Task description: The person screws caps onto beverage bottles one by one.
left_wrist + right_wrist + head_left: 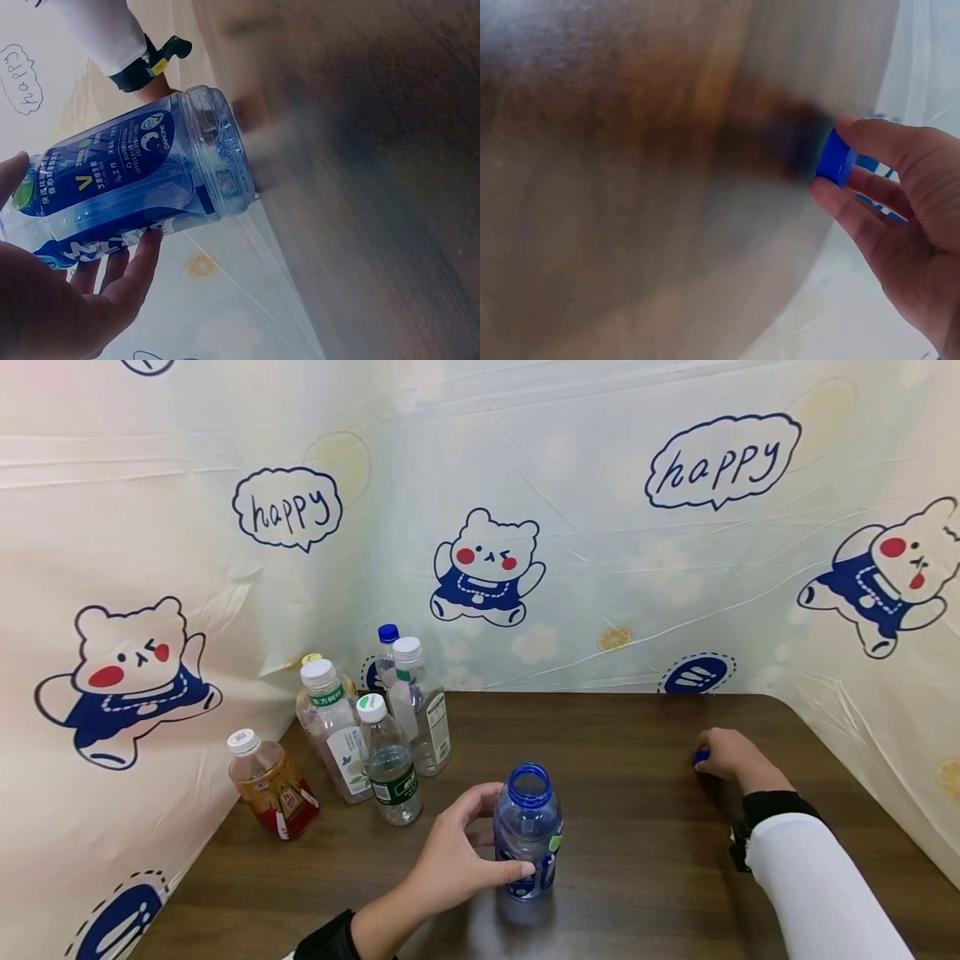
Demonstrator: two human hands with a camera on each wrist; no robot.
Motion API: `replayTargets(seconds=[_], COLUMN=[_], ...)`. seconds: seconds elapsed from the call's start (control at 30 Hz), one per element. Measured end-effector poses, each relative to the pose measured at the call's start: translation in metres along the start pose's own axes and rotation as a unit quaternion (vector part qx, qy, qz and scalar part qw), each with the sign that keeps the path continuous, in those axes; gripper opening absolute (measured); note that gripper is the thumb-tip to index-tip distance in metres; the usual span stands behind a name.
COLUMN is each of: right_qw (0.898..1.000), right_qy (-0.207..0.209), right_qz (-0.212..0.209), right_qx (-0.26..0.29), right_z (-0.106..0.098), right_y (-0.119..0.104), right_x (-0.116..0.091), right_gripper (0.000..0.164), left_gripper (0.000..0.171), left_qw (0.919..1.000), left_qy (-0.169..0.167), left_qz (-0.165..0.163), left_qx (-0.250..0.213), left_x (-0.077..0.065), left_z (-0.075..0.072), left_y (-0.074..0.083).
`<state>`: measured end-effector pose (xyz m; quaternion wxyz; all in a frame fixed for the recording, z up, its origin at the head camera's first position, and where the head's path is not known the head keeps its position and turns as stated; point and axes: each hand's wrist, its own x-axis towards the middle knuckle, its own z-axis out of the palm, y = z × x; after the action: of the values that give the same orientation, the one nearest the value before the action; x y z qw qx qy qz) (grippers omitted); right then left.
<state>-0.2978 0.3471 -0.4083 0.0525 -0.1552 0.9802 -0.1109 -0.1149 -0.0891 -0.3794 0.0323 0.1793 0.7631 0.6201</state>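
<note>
An uncapped blue-tinted plastic bottle [529, 835] with a dark blue label stands upright near the front middle of the table. My left hand [474, 843] grips it round the side, thumb across the label; the left wrist view shows the bottle's [127, 172] printed label and ridged base. Over at the right side, my right hand [731, 757] pinches a blue bottle cap [835, 159] between thumb and fingers, right at the tabletop. Most of the cap is hidden by the fingers in the head view.
Left of the bottle stand several capped plastic bottles, among them one with a green label [395, 787], a taller clear one [423, 718] and one with reddish-brown drink [277, 793]. A printed curtain [600, 552] hangs behind the brown table [622, 877].
</note>
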Motion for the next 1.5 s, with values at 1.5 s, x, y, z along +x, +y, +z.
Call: replayTargets(seconds=[1.5], right_qw=[0.884], right_qy=[-0.082], right_qz=[-0.460], right_qx=[0.025], right_z=[-0.140], right_y=[-0.290], right_x=[-0.061], right_gripper=[0.028], left_gripper=[0.067], left_qw=[0.9997], left_qy=[-0.017], left_qz=[-0.008], left_qx=[0.014], left_x=[0.007], left_z=[-0.001], left_y=[-0.001])
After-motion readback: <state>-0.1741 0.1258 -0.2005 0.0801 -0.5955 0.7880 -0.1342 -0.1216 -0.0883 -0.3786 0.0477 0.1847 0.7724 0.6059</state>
